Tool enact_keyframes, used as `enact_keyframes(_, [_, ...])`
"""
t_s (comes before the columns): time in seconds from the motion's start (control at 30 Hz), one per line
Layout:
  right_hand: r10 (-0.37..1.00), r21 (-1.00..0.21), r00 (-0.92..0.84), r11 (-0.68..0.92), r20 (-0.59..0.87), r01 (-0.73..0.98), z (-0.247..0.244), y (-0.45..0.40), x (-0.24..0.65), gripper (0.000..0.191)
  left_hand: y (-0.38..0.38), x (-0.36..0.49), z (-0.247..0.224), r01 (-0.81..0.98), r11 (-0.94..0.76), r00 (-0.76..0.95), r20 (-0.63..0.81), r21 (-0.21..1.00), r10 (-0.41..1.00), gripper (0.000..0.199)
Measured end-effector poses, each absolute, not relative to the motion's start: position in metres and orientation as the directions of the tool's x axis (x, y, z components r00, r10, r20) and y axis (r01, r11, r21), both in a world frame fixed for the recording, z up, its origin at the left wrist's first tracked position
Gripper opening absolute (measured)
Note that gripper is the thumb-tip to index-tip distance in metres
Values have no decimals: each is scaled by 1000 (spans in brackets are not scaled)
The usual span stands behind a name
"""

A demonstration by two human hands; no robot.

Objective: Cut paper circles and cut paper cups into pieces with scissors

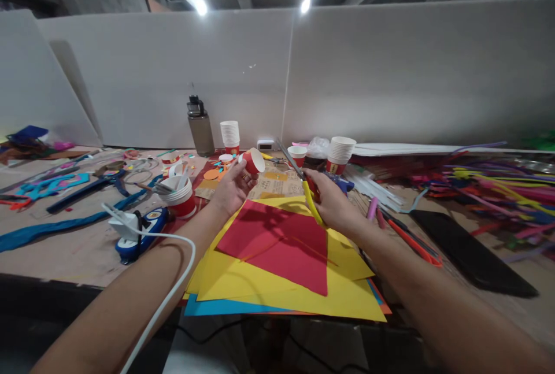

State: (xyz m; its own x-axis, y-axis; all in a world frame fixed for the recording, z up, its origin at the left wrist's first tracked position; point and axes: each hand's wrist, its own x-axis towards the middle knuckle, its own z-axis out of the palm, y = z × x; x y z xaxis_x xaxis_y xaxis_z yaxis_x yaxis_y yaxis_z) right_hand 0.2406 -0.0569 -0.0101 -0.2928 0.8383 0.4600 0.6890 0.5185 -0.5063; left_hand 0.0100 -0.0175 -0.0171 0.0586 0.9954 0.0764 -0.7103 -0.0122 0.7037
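Note:
My left hand [234, 190] holds a small red paper cup [254, 162], tilted with its pale opening toward the right. My right hand [326, 196] grips scissors with yellow handles [311, 199], their blades pointing up and to the left, apart from the cup. Below both hands lies a red sheet [277, 247] on several yellow sheets [251, 287], with a blue sheet [234, 308] showing under their front edge. Beyond the hands is brown printed paper [271, 184] with orange pieces [211, 174] at its left.
Stacked paper cups [229, 134] and a bottle [200, 131] stand at the back, more cups [341, 151] at the right. A power strip [150, 229] with a white cable is at the left. A black phone-like slab [472, 252] and colourful pipe cleaners [511, 189] lie at the right.

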Motion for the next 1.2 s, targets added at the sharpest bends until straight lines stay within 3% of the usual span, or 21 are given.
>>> enact_keyframes(0.13, [916, -740, -178, 397, 360, 544, 1, -73, 233, 36, -16, 11, -19, -699, -45, 59, 121, 714, 991, 42])
enact_keyframes(0.23, [950, -814, -158, 314, 271, 489, 8, -84, 227, 31, -17, 12, -19, -696, -54, 80, 152, 716, 985, 42])
enact_keyframes(0.47, [925, -654, -312, 374, 215, 658, 5, -81, 228, 25, -18, 10, -17, -649, -135, 24, 197, 748, 980, 42])
enact_keyframes(0.73, [926, -557, -355, 366, 133, 746, 5, -81, 228, 30, -24, 16, -18, -576, -279, -43, 313, 768, 949, 56])
enact_keyframes(0.9, [923, -539, -366, 371, 121, 756, 6, -84, 227, 30, -26, 19, -19, -575, -264, -7, 318, 774, 948, 60])
enact_keyframes(1.2, [915, -575, -383, 382, 126, 724, -1, -81, 228, 27, -27, 20, -18, -575, -258, -30, 296, 776, 955, 49])
